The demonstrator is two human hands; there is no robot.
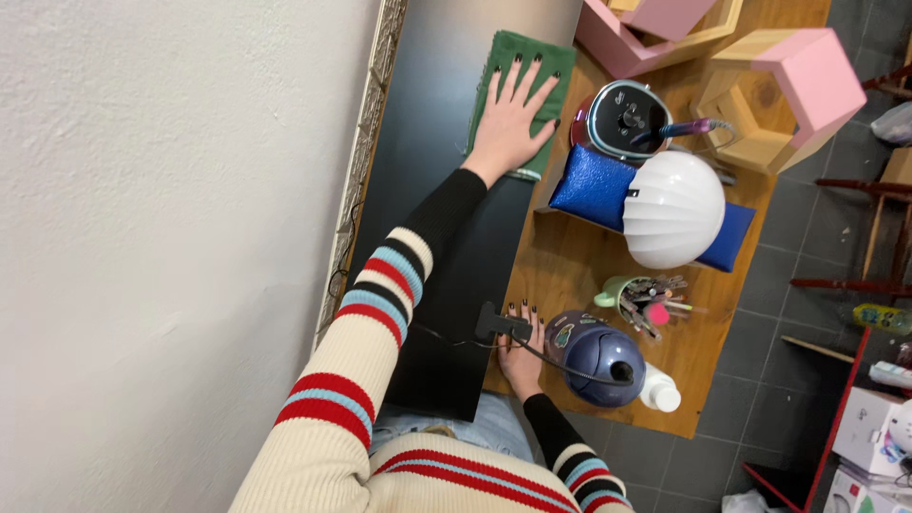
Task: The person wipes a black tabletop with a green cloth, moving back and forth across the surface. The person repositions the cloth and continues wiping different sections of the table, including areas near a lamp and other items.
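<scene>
Green rectangular cloth (513,71) is seen lying flat, partly on the dark glossy panel (446,190) and partly on the wooden worktop (570,266), at the far end from the person. Its long axis runs along the panel's edge. The left hand (511,114) is laid directly on top of the cloth, palm down, grip spread flat with fingers fanned; nothing is pinched. The cloth is thus under this hand, not beside it. The right hand (521,347) is well apart from the cloth, at the near edge of the worktop, fingers extended and resting flat, touching a small black plug with cord (502,326). Just beside it stands a rounded dark blue appliance (598,361). A white ribbed dome lamp (673,209) rests on a blue glittery cushion (594,185).
</scene>
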